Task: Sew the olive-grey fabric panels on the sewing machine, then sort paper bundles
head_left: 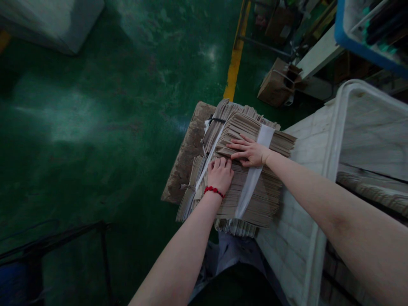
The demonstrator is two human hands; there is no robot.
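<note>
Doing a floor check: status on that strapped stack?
Left hand and right hand open, flat on top, nothing gripped. Strapped stack of kraft cardboard sheets sitting on worn wooden board. White plastic bin beside it, right side.

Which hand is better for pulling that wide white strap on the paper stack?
Probably the right hand: its wrist sits by the strap, while the left hand, wearing a red bracelet, lies farther off.

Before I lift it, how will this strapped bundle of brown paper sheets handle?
The bundle is probably heavy for its size, being many stacked sheets. It will likely sag at the ends, where edges fan out past the white strap. Layers may slide, sitting unevenly under your left hand and right hand.
</note>
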